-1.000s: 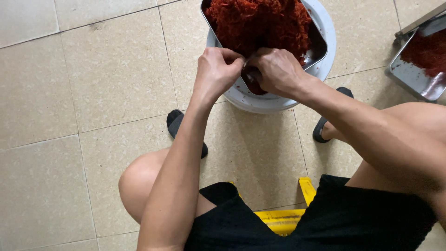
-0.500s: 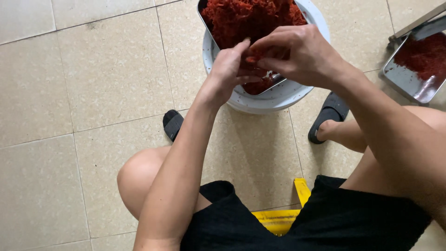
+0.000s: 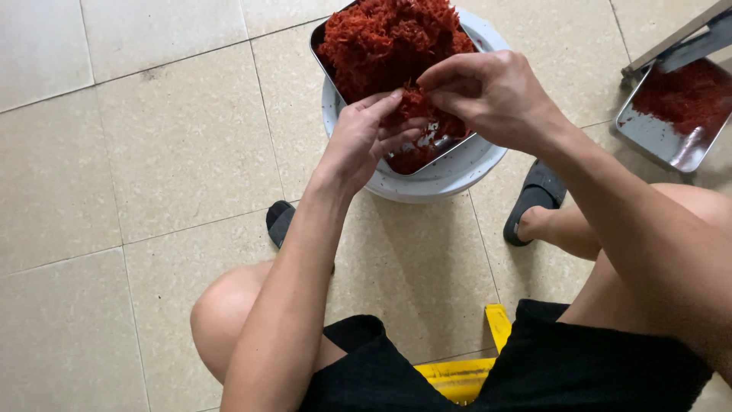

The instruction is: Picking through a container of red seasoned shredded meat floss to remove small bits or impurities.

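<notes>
Over the metal tray (image 3: 326, 57), both hands' fingers (image 3: 450, 76) pinching one red shredded clump (image 3: 415, 103).

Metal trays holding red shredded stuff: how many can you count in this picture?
2. One metal tray sits on the white bucket under both hands; another tray lies at the right edge, partly cut off.

My left hand (image 3: 364, 137) is cupped, palm up, fingers half curled; my right hand (image 3: 488, 95) arches beside it, fingertips pinched downward; both forearms outstretched.

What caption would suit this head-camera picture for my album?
Seated over a tiled floor, left hand and right hand pinch a clump of red shreds above a heaped metal tray.
</notes>
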